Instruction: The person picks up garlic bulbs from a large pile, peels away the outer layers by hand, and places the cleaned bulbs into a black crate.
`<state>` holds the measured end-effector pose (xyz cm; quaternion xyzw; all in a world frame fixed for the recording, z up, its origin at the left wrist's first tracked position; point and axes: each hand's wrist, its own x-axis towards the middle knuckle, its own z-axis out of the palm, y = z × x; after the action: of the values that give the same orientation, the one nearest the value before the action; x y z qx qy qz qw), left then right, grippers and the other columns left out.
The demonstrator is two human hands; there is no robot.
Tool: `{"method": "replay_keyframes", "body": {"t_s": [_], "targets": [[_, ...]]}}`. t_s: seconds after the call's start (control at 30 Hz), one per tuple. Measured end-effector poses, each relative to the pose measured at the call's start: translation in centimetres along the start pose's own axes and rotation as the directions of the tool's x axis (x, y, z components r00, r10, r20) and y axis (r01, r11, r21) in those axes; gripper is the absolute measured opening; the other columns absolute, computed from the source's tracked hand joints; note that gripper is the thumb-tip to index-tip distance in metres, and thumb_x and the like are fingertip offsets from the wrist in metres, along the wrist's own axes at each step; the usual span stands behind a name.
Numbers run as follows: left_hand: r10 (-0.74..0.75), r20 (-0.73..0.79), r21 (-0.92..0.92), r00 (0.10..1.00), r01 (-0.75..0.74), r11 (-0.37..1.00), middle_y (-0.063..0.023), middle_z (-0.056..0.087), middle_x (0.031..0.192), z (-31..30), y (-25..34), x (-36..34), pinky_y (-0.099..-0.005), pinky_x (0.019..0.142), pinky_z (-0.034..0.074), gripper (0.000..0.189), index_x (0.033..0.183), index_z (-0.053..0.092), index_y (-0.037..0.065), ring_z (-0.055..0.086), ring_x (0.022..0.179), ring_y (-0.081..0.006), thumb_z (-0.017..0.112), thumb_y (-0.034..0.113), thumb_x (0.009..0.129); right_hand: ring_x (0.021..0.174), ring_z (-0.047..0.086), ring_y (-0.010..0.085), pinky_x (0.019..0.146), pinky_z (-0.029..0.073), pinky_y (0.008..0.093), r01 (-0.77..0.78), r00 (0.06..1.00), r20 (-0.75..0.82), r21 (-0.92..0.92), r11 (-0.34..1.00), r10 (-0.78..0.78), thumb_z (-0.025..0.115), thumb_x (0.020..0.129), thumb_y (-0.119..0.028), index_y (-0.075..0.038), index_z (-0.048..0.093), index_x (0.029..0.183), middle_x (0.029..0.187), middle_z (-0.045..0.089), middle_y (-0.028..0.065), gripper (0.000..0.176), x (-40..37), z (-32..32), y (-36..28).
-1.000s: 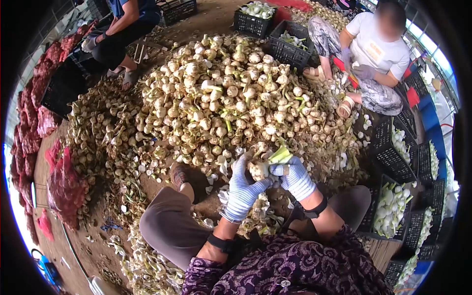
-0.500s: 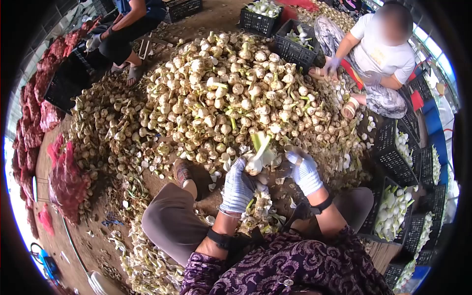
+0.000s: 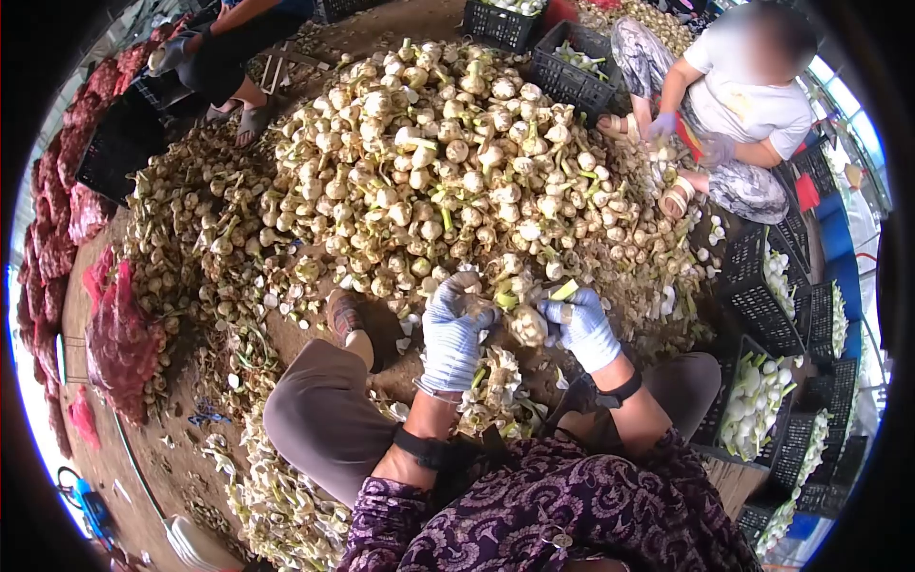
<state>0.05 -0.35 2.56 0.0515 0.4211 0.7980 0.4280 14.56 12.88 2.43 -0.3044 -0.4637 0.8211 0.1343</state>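
A garlic bulb (image 3: 527,327) with pale brown skin is between my gloved hands, low in front of the heap. Against its right side are the bent fingers of my right hand (image 3: 586,332), which appears closed on it. A cut green stem (image 3: 564,290) shows just above those fingers. My left hand (image 3: 452,334) is to the left of the bulb, its fingers curved and apart, with no held thing visible. Both gloves are striped white and blue. Behind the hands rises a large heap of garlic bulbs (image 3: 429,172) with stems.
Peeled skins (image 3: 286,496) lie around my legs. Black crates of white garlic (image 3: 758,405) line the right side. A co-worker (image 3: 748,105) sits at the upper right, another person (image 3: 238,57) at the upper left. Red mesh sacks (image 3: 124,343) stand on the left.
The white bulb with its long green stem has left my left hand. My right hand, open before, has closed on a browner bulb. My left fingers have spread and moved up slightly.
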Motion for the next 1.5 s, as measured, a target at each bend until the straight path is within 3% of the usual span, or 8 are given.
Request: {"method": "replay_keyframes", "body": {"t_s": [0.27, 0.4, 0.47, 0.53, 0.67, 0.87, 1.47, 1.5], "targets": [[-0.047, 0.631, 0.573, 0.774, -0.425, 0.7, -0.0101, 0.066, 0.081, 3.2, -0.7, -4.1, -0.0305, 0.059, 0.051, 0.028, 0.098, 0.059, 0.003, 0.064, 0.069, -0.0188, 0.062, -0.006, 0.072, 0.047, 0.055, 0.0139, 0.042, 0.044, 0.0245, 0.044, 0.929, -0.364, -0.081, 0.996, -0.071, 0.062, 0.077, -0.007, 0.001, 0.062, 0.086, 0.064, 0.061, 0.0052, 0.012, 1.8, 1.3, -0.4], [-0.357, 0.354, 0.829, 0.864, -0.467, -0.309, -0.0145, 0.065, 0.086, -2.1, -2.8, -1.5, -0.0432, 0.074, 0.049, 0.027, 0.097, 0.062, 0.008, 0.061, 0.076, -0.0377, 0.064, 0.019, 0.073, 0.046, 0.055, 0.013, 0.039, 0.044, 0.0236, 0.14, 0.951, -0.296, 0.157, 0.978, -0.088, 0.062, 0.078, -0.009, 0.001, 0.063, 0.086, 0.067, 0.062, 0.0056, 0.013, 1.6, -0.3, -0.9], [0.055, 0.501, 0.863, 0.864, -0.504, 0.049, -0.0129, 0.066, 0.086, -2.8, -2.5, -1.0, -0.0371, 0.073, 0.05, 0.026, 0.1, 0.06, 0.003, 0.063, 0.074, -0.0309, 0.063, 0.016, 0.077, 0.048, 0.056, 0.0112, 0.039, 0.044, 0.0224, 0.159, 0.933, -0.316, -0.055, 0.986, -0.169, 0.064, 0.078, -0.008, 0.0, 0.063, 0.086, 0.067, 0.062, 0.0049, 0.012, 0.7, 0.3, -1.7], [-0.205, 0.12, 0.438, 0.971, 0.133, 0.889, -0.009, 0.066, 0.089, -0.1, 0.2, -1.4, -0.0274, 0.059, 0.052, 0.023, 0.103, 0.06, 0.005, 0.064, 0.073, -0.0175, 0.06, 0.013, 0.081, 0.052, 0.057, 0.01, 0.042, 0.045, 0.0201, 0.17, 0.92, -0.345, -0.074, 0.983, -0.185, 0.065, 0.078, -0.006, 0.0, 0.064, 0.086, 0.068, 0.062, 0.0039, 0.011, 0.0, 1.4, -1.4], [-0.346, 0.14, 0.199, 0.928, 0.316, 0.928, -0.0108, 0.065, 0.09, 0.8, -0.2, -1.5, -0.0282, 0.054, 0.054, 0.031, 0.112, 0.052, 0.002, 0.065, 0.071, -0.0186, 0.058, 0.02, 0.087, 0.061, 0.059, 0.0091, 0.05, 0.047, 0.0193, 0.236, 0.912, -0.273, -0.257, 0.937, -0.305, 0.066, 0.077, -0.001, -0.001, 0.064, 0.088, 0.077, 0.062, 0.003, 0.012, -1.0, 2.2, -0.9], [-0.378, 0.052, 0.148, 0.924, 0.367, 0.918, -0.0163, 0.064, 0.083, 1.4, 0.3, -0.6, -0.0315, 0.05, 0.055, 0.04, 0.118, 0.046, -0.007, 0.065, 0.062, -0.0229, 0.059, 0.013, 0.085, 0.074, 0.059, 0.0259, 0.063, 0.049, 0.0335, 0.519, 0.634, 0.318, -0.851, 0.084, -0.705, 0.069, 0.067, -0.001, -0.009, 0.063, 0.088, 0.085, 0.059, 0.0075, 0.023, -1.4, 3.3, -0.4], [-0.278, -0.045, 0.386, 0.959, 0.274, 0.881, -0.0033, 0.059, 0.058, 0.8, -0.9, -0.6, -0.0226, 0.041, 0.041, 0.01, 0.076, 0.066, 0.0, 0.052, 0.046, -0.0094, 0.064, 0.009, 0.077, 0.07, 0.062, 0.0231, 0.059, 0.051, 0.0291, 0.497, 0.638, 0.289, -0.863, 0.095, -0.714, 0.068, 0.071, -0.002, -0.007, 0.063, 0.088, 0.087, 0.063, 0.0088, 0.018, -0.7, 2.2, -0.6], [-0.237, -0.037, 0.486, 0.971, 0.225, 0.845, -0.0033, 0.059, 0.058, 0.4, -1.5, -0.5, -0.0225, 0.041, 0.04, 0.009, 0.075, 0.066, 0.0, 0.051, 0.045, -0.0091, 0.064, 0.008, 0.076, 0.065, 0.062, 0.0218, 0.055, 0.051, 0.0279, 0.422, 0.78, -0.075, -0.67, 0.611, -0.622, 0.066, 0.073, -0.001, -0.005, 0.063, 0.088, 0.085, 0.064, 0.009, 0.016, -0.6, 1.9, -0.2]]}}
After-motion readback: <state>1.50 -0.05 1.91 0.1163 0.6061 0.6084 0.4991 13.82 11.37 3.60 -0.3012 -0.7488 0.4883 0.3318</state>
